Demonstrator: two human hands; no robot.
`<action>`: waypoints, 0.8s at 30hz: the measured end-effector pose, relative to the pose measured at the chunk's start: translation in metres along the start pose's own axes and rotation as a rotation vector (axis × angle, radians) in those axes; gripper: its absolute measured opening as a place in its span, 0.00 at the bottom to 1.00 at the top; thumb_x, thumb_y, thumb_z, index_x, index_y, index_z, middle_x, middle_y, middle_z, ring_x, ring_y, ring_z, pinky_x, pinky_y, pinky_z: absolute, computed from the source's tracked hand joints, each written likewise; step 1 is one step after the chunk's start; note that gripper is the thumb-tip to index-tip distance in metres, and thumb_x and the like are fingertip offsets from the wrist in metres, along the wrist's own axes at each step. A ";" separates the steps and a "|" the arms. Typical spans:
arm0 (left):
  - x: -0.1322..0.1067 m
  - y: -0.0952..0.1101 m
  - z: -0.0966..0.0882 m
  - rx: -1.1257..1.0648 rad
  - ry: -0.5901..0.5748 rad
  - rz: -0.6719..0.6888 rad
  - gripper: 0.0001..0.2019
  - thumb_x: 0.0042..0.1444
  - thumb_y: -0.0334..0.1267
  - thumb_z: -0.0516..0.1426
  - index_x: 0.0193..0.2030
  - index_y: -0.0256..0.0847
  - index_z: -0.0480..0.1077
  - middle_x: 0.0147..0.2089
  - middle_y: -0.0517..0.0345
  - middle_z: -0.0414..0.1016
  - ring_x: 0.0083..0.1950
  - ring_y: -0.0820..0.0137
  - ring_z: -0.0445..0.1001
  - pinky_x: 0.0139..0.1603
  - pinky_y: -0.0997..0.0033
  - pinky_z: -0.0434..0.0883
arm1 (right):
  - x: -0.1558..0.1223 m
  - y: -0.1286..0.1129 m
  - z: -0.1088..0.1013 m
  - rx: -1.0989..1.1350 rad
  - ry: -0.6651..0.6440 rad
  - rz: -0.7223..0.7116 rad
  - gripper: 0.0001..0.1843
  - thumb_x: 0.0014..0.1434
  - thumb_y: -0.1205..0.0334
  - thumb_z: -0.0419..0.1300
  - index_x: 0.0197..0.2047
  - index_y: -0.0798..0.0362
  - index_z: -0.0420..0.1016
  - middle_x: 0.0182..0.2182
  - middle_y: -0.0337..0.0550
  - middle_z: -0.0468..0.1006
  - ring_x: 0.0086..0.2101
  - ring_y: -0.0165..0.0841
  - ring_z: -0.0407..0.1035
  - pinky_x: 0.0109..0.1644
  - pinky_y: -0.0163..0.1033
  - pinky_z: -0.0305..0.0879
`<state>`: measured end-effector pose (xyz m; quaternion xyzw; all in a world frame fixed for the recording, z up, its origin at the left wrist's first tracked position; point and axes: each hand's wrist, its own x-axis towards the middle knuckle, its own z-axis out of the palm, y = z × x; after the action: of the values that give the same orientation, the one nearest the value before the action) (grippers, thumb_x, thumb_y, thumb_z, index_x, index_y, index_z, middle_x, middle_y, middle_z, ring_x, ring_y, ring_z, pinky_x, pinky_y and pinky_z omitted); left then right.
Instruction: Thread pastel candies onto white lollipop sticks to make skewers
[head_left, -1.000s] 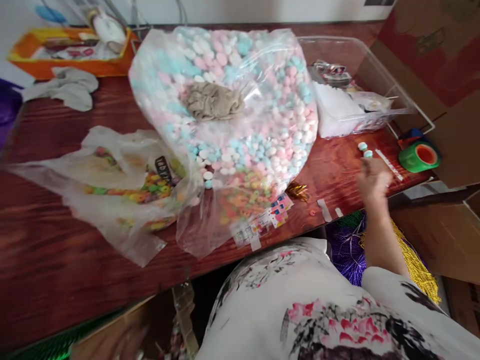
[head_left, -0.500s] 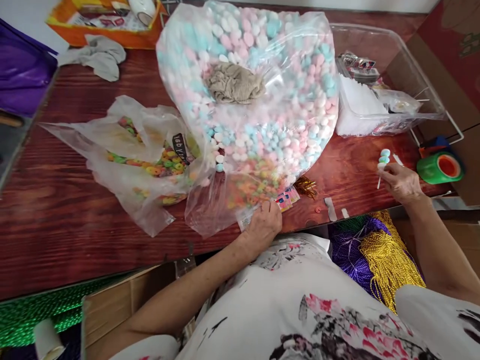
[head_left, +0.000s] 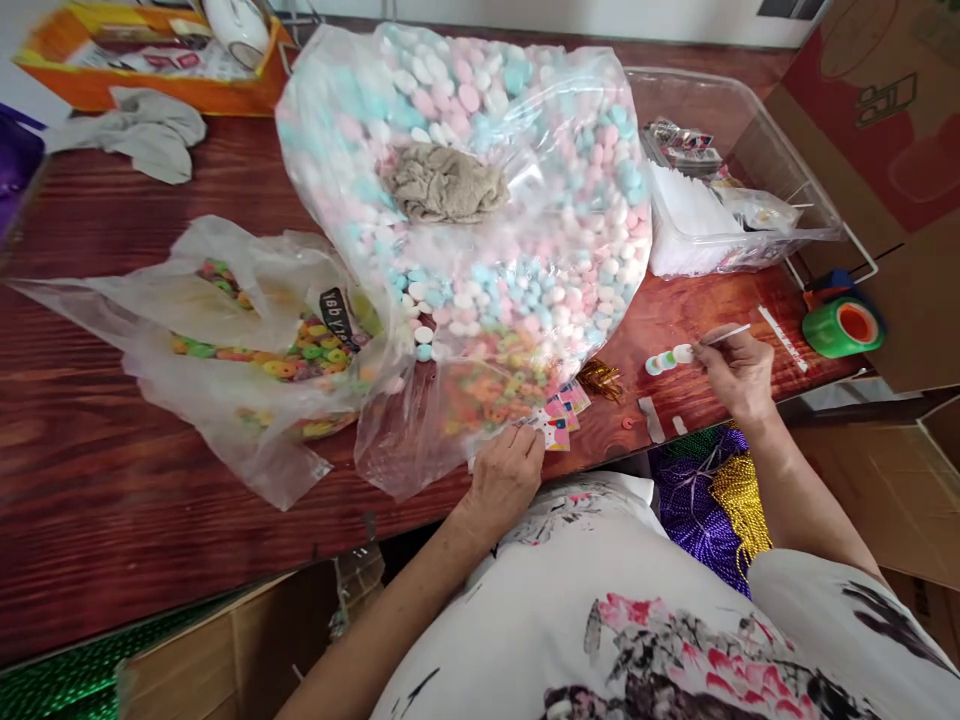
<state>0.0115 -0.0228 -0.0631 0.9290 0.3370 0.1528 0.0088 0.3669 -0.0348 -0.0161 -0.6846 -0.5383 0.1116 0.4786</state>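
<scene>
My right hand (head_left: 739, 370) is closed on a white candy stick (head_left: 726, 335), held nearly level above the table. Pale round candies (head_left: 670, 359), white, green and light blue, are threaded on its left end. Near the table's front edge, my left hand (head_left: 510, 465) is curled, its fingertips on small printed cards (head_left: 556, 425). A clear bag with loose fruit-coloured rings (head_left: 495, 385) lies just behind it. The big clear bag of pink, blue and white candies (head_left: 480, 260) fills the table's middle, a crumpled brown cloth (head_left: 448, 183) on top.
At left lies another bag of coloured rings (head_left: 281, 365). A clear plastic bin (head_left: 750, 240) stands at the back right, near a green tape roll (head_left: 840, 328) and a white strip (head_left: 782, 340). Gold twist ties (head_left: 600, 380) lie beside the cards. An orange box (head_left: 157, 85) sits back left.
My right hand has moved left, and the candy stick has turned from upright to nearly level, candies pointing left. My left hand stays at the cards. The view has shifted slightly.
</scene>
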 end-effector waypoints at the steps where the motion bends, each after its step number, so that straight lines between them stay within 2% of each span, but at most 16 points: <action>1: -0.001 0.003 -0.001 -0.004 -0.028 -0.031 0.11 0.60 0.25 0.50 0.41 0.37 0.73 0.36 0.48 0.74 0.39 0.61 0.72 0.37 0.62 0.69 | 0.001 0.001 0.000 -0.010 -0.016 0.009 0.05 0.55 0.61 0.65 0.32 0.53 0.74 0.21 0.37 0.76 0.22 0.30 0.72 0.27 0.36 0.69; 3: -0.003 0.007 -0.005 -0.018 -0.051 -0.076 0.11 0.58 0.23 0.51 0.42 0.36 0.72 0.39 0.47 0.75 0.42 0.60 0.72 0.39 0.61 0.70 | 0.003 -0.004 -0.005 -0.003 -0.073 0.028 0.06 0.55 0.60 0.65 0.32 0.53 0.75 0.22 0.38 0.77 0.22 0.31 0.73 0.26 0.36 0.69; 6: -0.001 0.003 -0.007 -0.090 -0.015 -0.130 0.09 0.58 0.24 0.52 0.35 0.38 0.72 0.38 0.49 0.75 0.41 0.60 0.71 0.39 0.62 0.71 | 0.008 -0.020 -0.015 0.007 -0.167 0.041 0.09 0.59 0.56 0.64 0.34 0.53 0.77 0.24 0.40 0.79 0.22 0.31 0.73 0.26 0.36 0.69; 11: 0.003 -0.009 0.002 -0.169 0.125 -0.133 0.12 0.60 0.25 0.52 0.27 0.39 0.70 0.32 0.51 0.73 0.38 0.62 0.69 0.39 0.63 0.70 | 0.007 -0.036 -0.021 -0.080 -0.104 -0.038 0.09 0.62 0.55 0.61 0.35 0.50 0.77 0.22 0.39 0.77 0.22 0.32 0.72 0.28 0.38 0.68; 15: -0.003 -0.008 0.003 -0.100 0.076 -0.086 0.11 0.61 0.26 0.52 0.32 0.38 0.72 0.34 0.50 0.74 0.38 0.63 0.70 0.38 0.64 0.69 | 0.006 -0.036 -0.017 -0.308 -0.134 -0.142 0.09 0.64 0.59 0.57 0.33 0.51 0.75 0.24 0.41 0.79 0.25 0.33 0.75 0.31 0.38 0.69; 18: -0.007 -0.006 -0.001 -0.123 0.047 -0.118 0.09 0.62 0.27 0.52 0.39 0.38 0.74 0.39 0.48 0.76 0.41 0.62 0.71 0.41 0.63 0.70 | 0.005 -0.036 -0.012 -0.353 -0.157 -0.197 0.09 0.65 0.62 0.55 0.34 0.51 0.74 0.25 0.41 0.82 0.24 0.32 0.74 0.32 0.38 0.70; 21: -0.009 -0.009 -0.002 -0.158 0.057 -0.136 0.09 0.62 0.26 0.52 0.37 0.38 0.73 0.40 0.47 0.76 0.41 0.62 0.71 0.41 0.63 0.71 | 0.004 -0.038 -0.010 -0.388 -0.166 -0.231 0.09 0.64 0.63 0.55 0.33 0.50 0.73 0.26 0.42 0.82 0.25 0.32 0.75 0.32 0.38 0.70; 24: -0.008 -0.015 0.000 -0.217 0.127 -0.124 0.10 0.63 0.27 0.53 0.33 0.38 0.73 0.36 0.49 0.75 0.39 0.63 0.71 0.41 0.65 0.71 | -0.001 -0.043 -0.012 -0.352 -0.184 -0.211 0.09 0.64 0.62 0.56 0.33 0.51 0.74 0.26 0.43 0.82 0.26 0.32 0.76 0.32 0.38 0.70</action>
<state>-0.0034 -0.0161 -0.0671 0.8883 0.3752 0.2462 0.0974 0.3479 -0.0435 0.0231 -0.6843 -0.6597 0.0272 0.3094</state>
